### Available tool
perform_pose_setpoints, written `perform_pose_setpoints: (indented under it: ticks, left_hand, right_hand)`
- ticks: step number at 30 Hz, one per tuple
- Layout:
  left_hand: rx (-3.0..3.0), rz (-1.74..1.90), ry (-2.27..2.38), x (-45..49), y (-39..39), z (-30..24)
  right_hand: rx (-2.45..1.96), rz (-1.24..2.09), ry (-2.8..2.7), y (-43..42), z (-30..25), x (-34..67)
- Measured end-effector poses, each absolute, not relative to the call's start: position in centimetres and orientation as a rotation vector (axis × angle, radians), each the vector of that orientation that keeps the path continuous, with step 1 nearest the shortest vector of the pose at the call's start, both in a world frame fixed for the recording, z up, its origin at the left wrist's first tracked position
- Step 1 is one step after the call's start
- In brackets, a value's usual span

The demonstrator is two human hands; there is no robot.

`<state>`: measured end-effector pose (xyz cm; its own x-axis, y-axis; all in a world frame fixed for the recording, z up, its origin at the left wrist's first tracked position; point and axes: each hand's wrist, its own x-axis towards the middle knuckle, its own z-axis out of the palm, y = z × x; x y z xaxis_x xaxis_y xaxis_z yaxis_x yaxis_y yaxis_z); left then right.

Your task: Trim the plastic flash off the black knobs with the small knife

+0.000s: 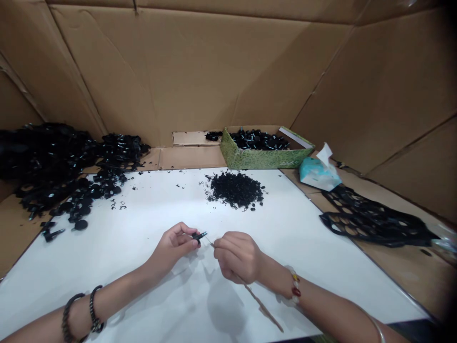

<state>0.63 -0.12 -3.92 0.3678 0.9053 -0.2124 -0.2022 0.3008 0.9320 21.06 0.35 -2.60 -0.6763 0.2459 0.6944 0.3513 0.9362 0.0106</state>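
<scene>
Between the thumb and fingers of my left hand (178, 243) is a small black part with a metal shaft (199, 236), its shiny end pointing right. My right hand (237, 256) is closed around a thin pick (262, 307) with a long brownish handle that runs down below the fist. The fine tip of the pick reaches left to the metal end of the part; whether they touch I cannot tell. Beyond both hands lies a heap of tiny black rings and bits (235, 189) on the white board (160, 209).
A large pile of black parts (46, 162) spreads along the left side. At the back stands a green patterned box (266, 158) filled with similar pieces. Right of it are a tissue pack (319, 174) and black netting (382, 221). Cardboard walls (228, 66) enclose the table.
</scene>
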Motion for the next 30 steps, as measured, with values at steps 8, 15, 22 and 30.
perform_pose_setpoints:
  ticks: [8, 15, 22, 30]
  left_hand:
    - [0.975, 0.873, 0.886, 0.63, -0.16, -3.87]
    - [0.975, 0.909, 0.906, 0.77, -0.06, -3.74]
    - [1.065, 0.886, 0.925, 0.94, -0.37, -3.48]
    - [1.058, 0.894, 0.913, 0.79, -0.4, -4.02]
  right_hand:
    - [-0.47, -0.159, -2.355, 0.31, -2.77, 21.12]
    - [-0.41, -0.287, -2.327, 0.4, -2.71, 20.8]
    - [-0.421, -0.334, -2.365, 0.34, -2.43, 20.41]
    - [-0.506, -0.256, -2.389, 0.46, -2.21, 20.52]
